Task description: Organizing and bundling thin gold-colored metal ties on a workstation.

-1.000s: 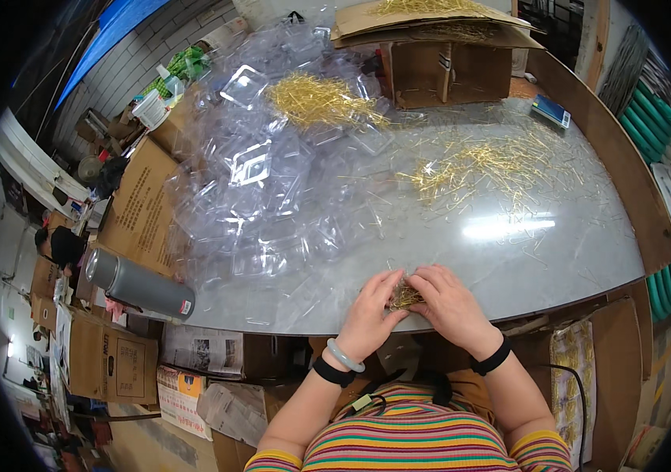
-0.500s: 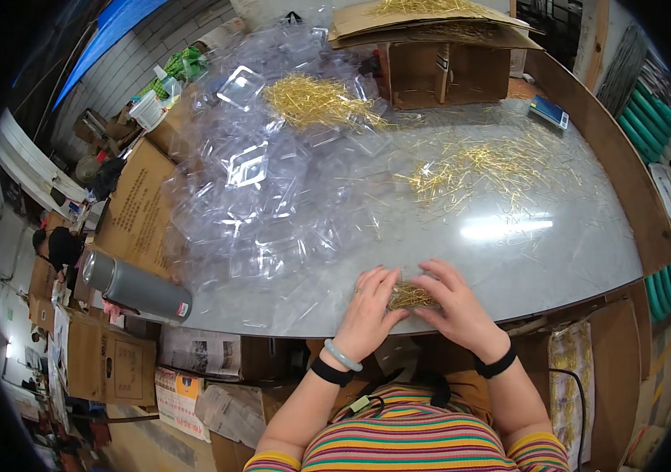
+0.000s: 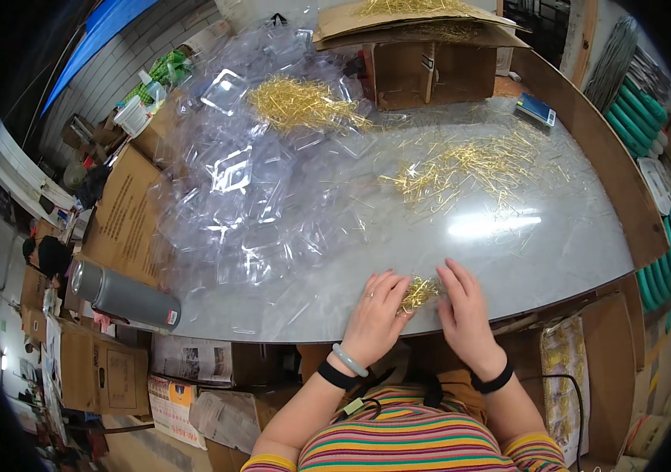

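While both hands rest over the near edge of the grey tabletop (image 3: 398, 240), a small bundle of thin gold wire pieces (image 3: 420, 295) lies between them. Compact and bristling, it shows bright yellow-gold, shiny strands crossing at many angles, with ends projecting toward the right. The left hand (image 3: 375, 317) is cupped against the bundle's left side, thumb below and fingers above; whether it grips firmly cannot be told. The right hand (image 3: 467, 321), fingers extended and grasping nothing, stands just beside the bundle's right end. Similar wires form a loose, scattered heap (image 3: 477, 169) farther back; a denser heap (image 3: 300, 102) tops the clear plastic trays (image 3: 229, 197).
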### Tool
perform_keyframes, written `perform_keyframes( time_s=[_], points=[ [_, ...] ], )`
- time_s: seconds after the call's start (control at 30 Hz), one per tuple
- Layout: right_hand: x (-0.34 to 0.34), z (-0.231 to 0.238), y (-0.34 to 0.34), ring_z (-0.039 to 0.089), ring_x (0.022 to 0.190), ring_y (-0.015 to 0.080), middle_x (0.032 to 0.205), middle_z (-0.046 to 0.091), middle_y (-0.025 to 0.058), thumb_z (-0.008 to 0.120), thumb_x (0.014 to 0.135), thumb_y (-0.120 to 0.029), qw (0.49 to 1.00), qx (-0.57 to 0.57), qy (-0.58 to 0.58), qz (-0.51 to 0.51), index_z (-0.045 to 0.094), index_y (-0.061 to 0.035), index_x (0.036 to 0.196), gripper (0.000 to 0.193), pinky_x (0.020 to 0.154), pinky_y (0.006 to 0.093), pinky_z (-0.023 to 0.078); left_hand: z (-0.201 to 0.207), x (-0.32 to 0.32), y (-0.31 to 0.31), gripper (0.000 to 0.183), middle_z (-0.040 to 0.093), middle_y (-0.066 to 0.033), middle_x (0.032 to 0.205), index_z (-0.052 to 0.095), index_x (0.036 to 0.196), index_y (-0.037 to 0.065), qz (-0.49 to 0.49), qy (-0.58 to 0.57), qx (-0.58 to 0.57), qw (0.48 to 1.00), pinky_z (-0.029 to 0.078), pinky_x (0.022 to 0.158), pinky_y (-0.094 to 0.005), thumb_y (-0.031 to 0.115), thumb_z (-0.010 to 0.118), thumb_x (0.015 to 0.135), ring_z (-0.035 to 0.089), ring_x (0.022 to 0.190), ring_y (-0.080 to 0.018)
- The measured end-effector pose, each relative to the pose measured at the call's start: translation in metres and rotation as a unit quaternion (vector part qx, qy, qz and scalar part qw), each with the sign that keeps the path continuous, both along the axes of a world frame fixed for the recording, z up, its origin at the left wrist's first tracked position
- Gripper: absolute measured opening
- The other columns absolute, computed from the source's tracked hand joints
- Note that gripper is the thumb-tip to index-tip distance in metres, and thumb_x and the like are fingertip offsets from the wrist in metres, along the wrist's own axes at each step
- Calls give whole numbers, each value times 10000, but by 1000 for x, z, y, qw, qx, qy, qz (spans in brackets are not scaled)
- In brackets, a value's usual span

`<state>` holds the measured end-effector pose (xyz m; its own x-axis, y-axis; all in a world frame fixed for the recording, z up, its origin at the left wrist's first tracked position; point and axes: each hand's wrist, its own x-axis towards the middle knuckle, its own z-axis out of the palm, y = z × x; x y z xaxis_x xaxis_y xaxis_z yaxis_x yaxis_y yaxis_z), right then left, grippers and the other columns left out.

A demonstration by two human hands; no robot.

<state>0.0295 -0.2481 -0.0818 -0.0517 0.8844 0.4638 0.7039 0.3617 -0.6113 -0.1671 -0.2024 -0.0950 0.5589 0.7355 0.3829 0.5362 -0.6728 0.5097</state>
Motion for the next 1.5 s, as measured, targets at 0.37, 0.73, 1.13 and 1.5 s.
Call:
perform_keyframes(
  time_s=[0.37,0.73,1.13,1.5],
  points=[
    [-2,8,18,290,1444,450,1533,349,245,599,728,-9,986,-89,15,140,313,4,1501,825,1197,503,243,5,-5,0,670,525,-215,1344,488,1354,-21,-29,-37,-12,999,343,1150,-499,162,780,779,464,1311,-406],
    [1,2,17,428,1338,403,1312,531,185,792,754,-93,985,-121,9,122,491,-34,1356,676,1150,472,342,-1,-6,-3,626,496,-207,1363,442,1394,-1,3,-55,-33,998,356,1134,-491,146,730,857,473,1284,-408],
    [-4,5,21,446,1361,340,1428,503,147,770,820,-157,977,-43,-167,128,473,-79,1423,676,1152,521,313,-5,-11,3,802,412,-249,1454,290,1524,-18,-39,-54,-65,996,318,1159,-472,120,711,855,421,1333,-437],
    [7,20,30,390,1400,389,1496,445,148,737,837,-110,965,-79,-135,211,432,-84,1456,690,1166,532,307,22,-48,-6,802,490,-223,1398,402,1465,-1,23,42,-49,998,382,1089,-457,183,790,788,464,1286,-405]
  ],
)
